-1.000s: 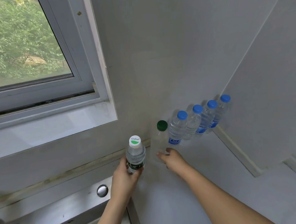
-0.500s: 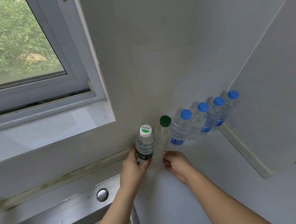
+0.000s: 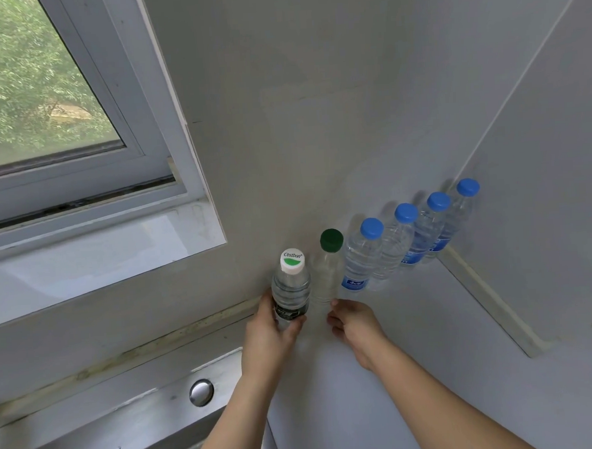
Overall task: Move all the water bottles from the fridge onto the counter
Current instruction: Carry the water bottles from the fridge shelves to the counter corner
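Left hand [image 3: 266, 332] wrapped round white-capped bottle [image 3: 290, 290] — upright, at the row's left end on the table [image 3: 413, 338], just beside green-capped bottle [image 3: 325, 274]. Right hand [image 3: 353, 322] loosely curled, holding nothing, just below that neighbour — nearer to steady it.

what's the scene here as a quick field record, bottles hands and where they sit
bottles on counter: six, in a row along the wall
blue-capped bottles: four, at the right
green-capped bottle: upright, left of the blue ones
white-capped bottle: leftmost, gripped by left hand
right hand: by the green-capped bottle's base, holding nothing
sink edge: lower left
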The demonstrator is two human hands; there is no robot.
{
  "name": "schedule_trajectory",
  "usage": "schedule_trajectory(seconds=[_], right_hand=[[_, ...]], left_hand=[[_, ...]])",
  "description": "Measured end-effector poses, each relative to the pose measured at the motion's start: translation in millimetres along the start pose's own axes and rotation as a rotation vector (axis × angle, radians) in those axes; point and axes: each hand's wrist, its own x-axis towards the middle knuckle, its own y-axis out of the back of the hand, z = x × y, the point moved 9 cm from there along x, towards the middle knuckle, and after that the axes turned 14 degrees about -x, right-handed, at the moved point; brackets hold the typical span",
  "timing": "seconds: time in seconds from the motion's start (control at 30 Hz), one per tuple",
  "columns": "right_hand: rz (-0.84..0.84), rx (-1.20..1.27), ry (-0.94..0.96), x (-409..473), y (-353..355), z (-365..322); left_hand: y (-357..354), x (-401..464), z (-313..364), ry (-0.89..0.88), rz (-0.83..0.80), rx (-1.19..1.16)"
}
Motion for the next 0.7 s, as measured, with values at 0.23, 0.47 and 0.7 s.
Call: schedule_trajectory(seconds=[0.23,0.47,0.7], right_hand=[[0.015,-0.014,0.003,-2,0,3],[0.057,-0.149,-0.009,1,7,16],[0.183,-0.321,0.008,-45,44,5]], left_hand=[[-1,0,-2,0.012,0.002,0.009],[-1,-6,3,0.073,-0.014,0.050],[6,-33,21,0.075,-0.037,0.316]])
